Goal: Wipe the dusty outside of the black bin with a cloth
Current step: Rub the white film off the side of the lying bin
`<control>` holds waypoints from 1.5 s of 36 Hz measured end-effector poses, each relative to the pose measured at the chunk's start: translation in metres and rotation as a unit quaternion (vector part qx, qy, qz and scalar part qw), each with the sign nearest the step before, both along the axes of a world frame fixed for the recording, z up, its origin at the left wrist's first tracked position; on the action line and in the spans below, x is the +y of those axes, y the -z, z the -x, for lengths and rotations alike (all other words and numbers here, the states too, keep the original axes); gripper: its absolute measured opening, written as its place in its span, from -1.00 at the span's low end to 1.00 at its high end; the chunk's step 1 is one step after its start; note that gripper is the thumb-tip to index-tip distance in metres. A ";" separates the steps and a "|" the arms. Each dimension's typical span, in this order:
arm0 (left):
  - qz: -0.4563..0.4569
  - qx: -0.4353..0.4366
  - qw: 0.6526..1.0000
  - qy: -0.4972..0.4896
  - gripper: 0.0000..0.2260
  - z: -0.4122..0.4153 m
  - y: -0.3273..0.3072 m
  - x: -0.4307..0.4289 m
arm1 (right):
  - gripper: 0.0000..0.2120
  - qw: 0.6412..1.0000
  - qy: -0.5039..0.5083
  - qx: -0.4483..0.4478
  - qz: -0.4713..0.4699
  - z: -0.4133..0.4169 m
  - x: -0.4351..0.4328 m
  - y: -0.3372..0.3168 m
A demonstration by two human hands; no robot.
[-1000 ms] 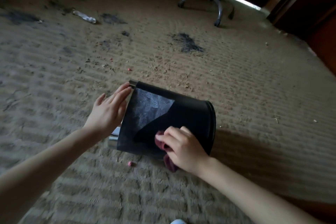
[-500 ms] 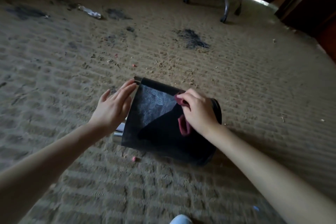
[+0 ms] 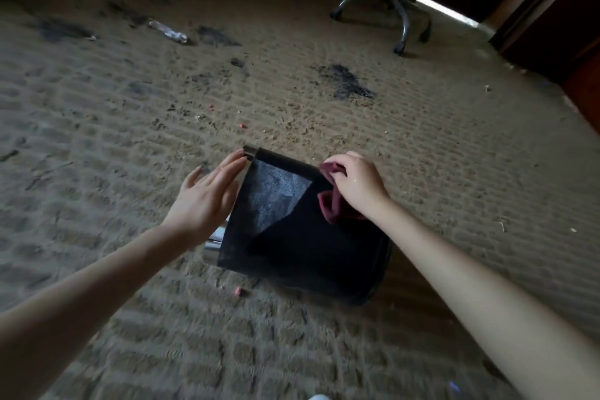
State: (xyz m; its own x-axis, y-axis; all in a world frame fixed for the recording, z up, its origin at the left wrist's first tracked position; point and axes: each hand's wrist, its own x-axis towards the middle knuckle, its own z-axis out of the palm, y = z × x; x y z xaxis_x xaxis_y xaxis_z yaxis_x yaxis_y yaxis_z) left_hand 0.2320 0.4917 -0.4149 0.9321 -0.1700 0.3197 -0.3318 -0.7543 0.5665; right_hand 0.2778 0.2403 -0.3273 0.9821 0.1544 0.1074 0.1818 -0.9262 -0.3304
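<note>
The round black bin (image 3: 302, 250) with a silver rim (image 3: 212, 248) lies on its side on the littered tan carpet (image 3: 454, 156), with a grey dusty patch (image 3: 276, 195) on its upturned wall. Its inside is hidden. The left hand (image 3: 207, 201) lays straight fingers against the rim end, and the right hand (image 3: 357, 185) clutches a crumpled dark-red cloth (image 3: 334, 208) on the wall.

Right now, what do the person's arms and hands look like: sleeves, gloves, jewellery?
All bare. The left hand and right hand wear no gloves, rings or watch; the left forearm and right forearm show no sleeve up to the frame edge.
</note>
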 end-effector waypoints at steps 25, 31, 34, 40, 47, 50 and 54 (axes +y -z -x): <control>0.013 0.017 1.000 0.007 -0.49 -0.002 -0.002 0.000 | -0.71 0.990 -0.074 -0.119 -0.017 0.037 0.004 -0.001; 0.009 0.020 1.000 0.009 -0.50 0.001 -0.001 0.001 | -0.70 0.997 -0.035 -0.067 -0.019 0.026 0.013 0.017; 0.006 0.021 1.000 0.010 -0.50 0.000 -0.002 0.003 | -0.67 0.991 -0.084 -0.096 -0.029 0.057 0.021 0.023; 0.002 0.031 0.999 0.006 -0.48 -0.002 -0.003 0.001 | -0.70 0.938 -0.308 -0.087 0.130 0.118 0.032 0.046; 0.008 0.027 1.000 0.004 -0.49 -0.003 -0.001 0.000 | -0.71 0.957 -0.216 -0.181 0.068 0.065 0.013 0.009; 0.009 0.027 1.000 0.006 -0.49 -0.002 -0.003 0.000 | -0.69 0.987 -0.075 -0.136 0.027 0.025 0.004 -0.003; 0.004 0.033 0.999 0.011 -0.49 -0.001 -0.003 0.002 | -0.71 0.996 -0.057 -0.053 0.051 0.016 0.017 0.004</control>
State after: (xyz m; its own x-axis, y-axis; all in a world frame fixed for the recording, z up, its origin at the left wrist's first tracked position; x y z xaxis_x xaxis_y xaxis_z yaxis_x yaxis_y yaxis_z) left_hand 0.2333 0.4937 -0.4117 0.9472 -0.1884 0.2595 -0.3103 -0.7427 0.5934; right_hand 0.2615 0.2577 -0.3314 0.9417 0.2797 0.1868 0.3164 -0.9252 -0.2095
